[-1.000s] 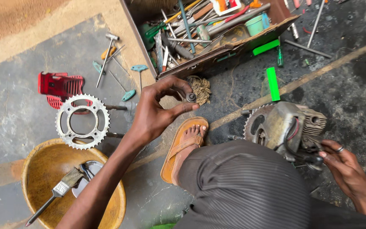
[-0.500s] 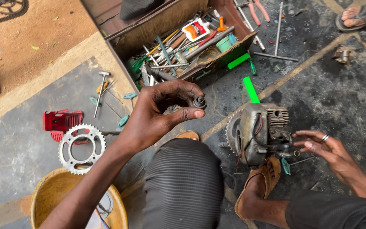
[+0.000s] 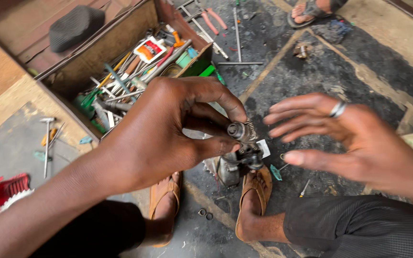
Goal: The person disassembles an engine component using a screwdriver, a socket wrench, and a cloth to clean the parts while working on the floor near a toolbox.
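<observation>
Left hand [image 3: 168,129] pinching small metal part [image 3: 243,131], possibly threaded, wooden toolbox [image 3: 120,43] holding tools

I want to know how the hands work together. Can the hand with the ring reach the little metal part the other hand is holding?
Probably yes: the right hand hangs open beside the small metal part pinched by the left hand, nothing between.

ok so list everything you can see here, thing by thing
small metal part: one, grey, pinched in left fingertips
engine piece: one, grey, on floor between the feet
toolbox: one, brown wood, open, upper left, full of tools
dark cap: one, on the box lid
pliers: one, pink handles, floor at top
hammer: one, floor at left
red plastic piece: one, left edge
sandals: two, tan, on the feet
left hand: holding the part
right hand: open, ringed, blurred, beside the part
</observation>
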